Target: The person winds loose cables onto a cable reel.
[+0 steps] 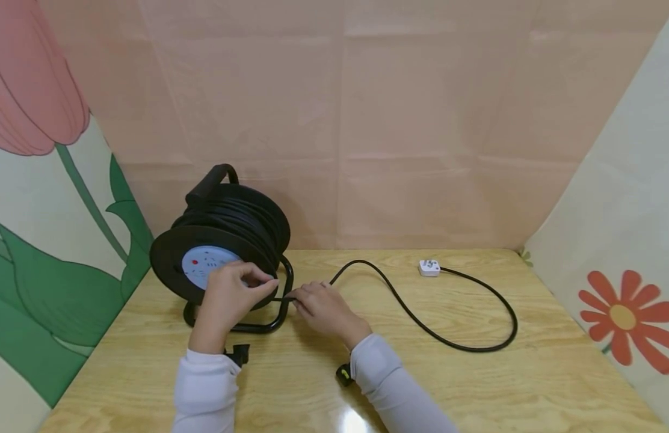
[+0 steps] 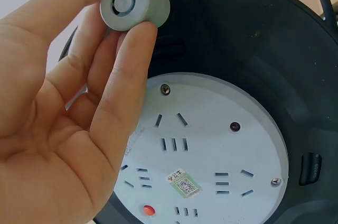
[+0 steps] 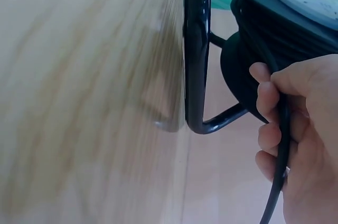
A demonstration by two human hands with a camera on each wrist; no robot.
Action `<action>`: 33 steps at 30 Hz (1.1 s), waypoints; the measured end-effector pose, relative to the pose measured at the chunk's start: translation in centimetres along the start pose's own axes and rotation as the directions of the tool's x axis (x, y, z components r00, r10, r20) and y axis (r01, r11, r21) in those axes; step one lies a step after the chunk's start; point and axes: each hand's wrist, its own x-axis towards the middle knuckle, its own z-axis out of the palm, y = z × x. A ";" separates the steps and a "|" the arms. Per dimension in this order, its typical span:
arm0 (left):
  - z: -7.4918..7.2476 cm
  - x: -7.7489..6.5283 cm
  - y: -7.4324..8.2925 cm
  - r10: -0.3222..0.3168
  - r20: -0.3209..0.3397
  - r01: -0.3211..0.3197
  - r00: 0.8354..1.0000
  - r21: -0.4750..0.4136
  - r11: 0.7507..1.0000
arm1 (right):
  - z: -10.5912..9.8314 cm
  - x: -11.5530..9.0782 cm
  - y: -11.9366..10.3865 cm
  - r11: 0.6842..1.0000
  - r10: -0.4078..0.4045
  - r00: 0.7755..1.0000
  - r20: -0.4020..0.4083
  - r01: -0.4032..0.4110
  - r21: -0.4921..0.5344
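A black cable reel [image 1: 166,261] stands at the left of the table, its drum wound with black cable and its face carrying a pale socket panel [image 2: 253,155]. My left hand [image 1: 226,297] pinches a grey cylindrical knob [image 2: 134,3] on the reel's face between thumb and fingers. Just right of the drum, my right hand [image 1: 323,310] holds the black cable [image 3: 282,145], thumb and fingers curled round it where it leaves the reel. From there the cable loops across the table to a white plug [image 1: 429,268].
The reel rests on a black tubular stand [image 3: 196,49] and has a carrying handle [image 1: 207,183] on top. A wood-grain table [image 1: 475,391] lies beneath. Behind it hangs a pinkish-brown sheet [image 1: 421,120], with flower-printed sheets at both sides.
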 end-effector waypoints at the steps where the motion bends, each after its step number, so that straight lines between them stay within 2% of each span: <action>1: 0.0 0.0 0.0 -0.004 0.006 0.004 1.000 0.000 1.000 | 0.0 0.0 0.0 1.000 0.000 1.000 0.001 0.000 0.002; 5: 0.0 0.0 -0.1 -0.010 0.023 0.010 1.000 -0.001 1.000 | 0.1 -0.1 0.1 0.999 0.006 1.000 0.019 -0.007 0.040; 11: 0.0 0.1 -0.3 0.003 0.034 -0.003 0.999 -0.007 1.000 | -0.6 -0.5 0.9 0.987 -0.002 1.000 0.028 -0.003 0.159; 17: 0.0 0.1 -0.6 0.004 0.050 -0.003 0.999 -0.005 1.000 | -2.1 -0.9 1.8 0.988 0.005 1.000 -0.007 -0.004 0.156; 25: 0.0 0.3 -0.5 0.010 0.054 -0.009 0.998 -0.013 1.000 | -5.1 -1.9 3.6 0.982 0.125 0.992 0.009 -0.125 0.142; 30: 0.0 0.3 -0.6 0.016 0.060 -0.016 0.998 -0.005 1.000 | -6.6 -3.1 5.4 0.946 0.264 0.964 0.016 -0.262 0.190; 33: -0.1 0.2 -0.7 0.020 0.062 -0.021 0.998 0.002 1.000 | -7.1 -3.7 6.3 0.923 0.323 0.946 0.010 -0.317 0.216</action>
